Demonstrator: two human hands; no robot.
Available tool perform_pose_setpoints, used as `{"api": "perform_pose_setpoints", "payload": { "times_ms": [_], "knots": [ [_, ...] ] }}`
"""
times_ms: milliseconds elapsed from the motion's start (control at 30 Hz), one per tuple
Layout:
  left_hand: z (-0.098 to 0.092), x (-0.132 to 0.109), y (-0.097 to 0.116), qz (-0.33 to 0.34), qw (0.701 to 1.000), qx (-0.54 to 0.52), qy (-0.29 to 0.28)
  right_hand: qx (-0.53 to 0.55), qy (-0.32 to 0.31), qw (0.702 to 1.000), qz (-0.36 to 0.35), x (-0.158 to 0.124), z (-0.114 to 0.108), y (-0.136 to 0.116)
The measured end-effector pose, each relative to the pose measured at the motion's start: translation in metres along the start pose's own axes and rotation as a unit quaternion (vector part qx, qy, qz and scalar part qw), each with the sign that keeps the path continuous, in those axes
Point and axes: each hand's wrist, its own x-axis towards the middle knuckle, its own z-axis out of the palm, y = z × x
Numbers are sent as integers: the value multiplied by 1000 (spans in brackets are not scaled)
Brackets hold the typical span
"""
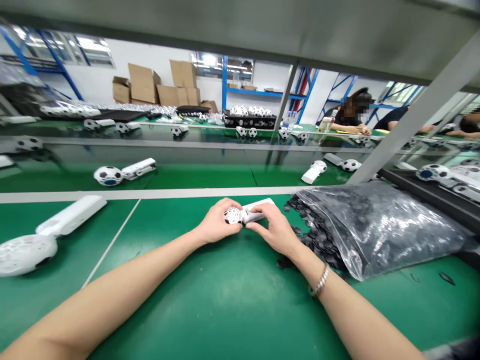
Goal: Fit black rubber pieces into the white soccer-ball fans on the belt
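Both of my hands hold a small white handheld fan (233,215) with a football-patterned head and a lattice front, low over the green work surface. My left hand (219,221) wraps the round head between thumb and fingers. Around the handle, near where it joins the head, my right hand (275,229) is closed; the handle's far end shows beyond the fingers. Small black pieces (321,240) spill from a clear plastic bag (397,225) just right of my right hand. Another white fan (71,215) lies at the left.
Beyond a pale strip (180,193), a shiny green belt carries several football fans, one of them a fan (108,175) at left. A slanted metal post (416,110) stands at right under an overhead shelf (240,35). Co-workers (352,112) sit across; cardboard boxes (144,84) stand behind.
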Motion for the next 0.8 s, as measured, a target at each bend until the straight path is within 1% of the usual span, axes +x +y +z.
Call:
{"api": "perform_pose_setpoints", "payload": {
  "times_ms": [33,100,167,200,233,300,367,400,467,500,567,633,667,700,733,767,800],
  "knots": [
    [-3,12,-7,-20,999,19,27,-28,8,999,14,-1,-4,4],
    [-15,40,-26,-58,993,60,87,-102,-5,993,56,-4,-13,16],
    [-31,66,-49,-101,979,103,141,-191,-31,975,112,-10,-23,29],
    [-39,76,-60,-123,972,122,160,-236,-44,960,146,-13,-28,35],
    [-46,83,-72,-147,964,138,172,-278,-52,941,183,-16,-32,40],
    [-57,89,-92,-191,952,161,176,-343,-71,902,253,-21,-42,47],
    [-63,86,-106,-214,948,175,159,-369,-109,872,303,-24,-49,50],
    [-66,80,-110,-215,949,181,145,-370,-133,863,317,-25,-53,51],
    [-77,61,-111,-198,954,195,115,-365,-178,856,320,-25,-57,52],
    [-87,46,-110,-185,956,203,103,-361,-195,856,314,-25,-59,52],
    [-114,8,-105,-166,956,225,86,-351,-213,860,303,-24,-60,51],
    [-151,-41,-103,-173,945,262,88,-340,-218,862,305,-22,-59,47],
    [-170,-68,-104,-197,919,329,92,-336,-218,863,308,-21,-58,44],
    [-188,-94,-106,-240,884,391,91,-332,-218,863,311,-20,-57,41],
    [-204,-120,-109,-300,840,439,107,-326,-221,865,311,-19,-56,38],
    [-217,-144,-111,-359,799,465,131,-316,-225,869,308,-19,-55,35],
    [-226,-164,-113,-390,787,461,128,-302,-228,874,304,-19,-54,31]
  ]
}}
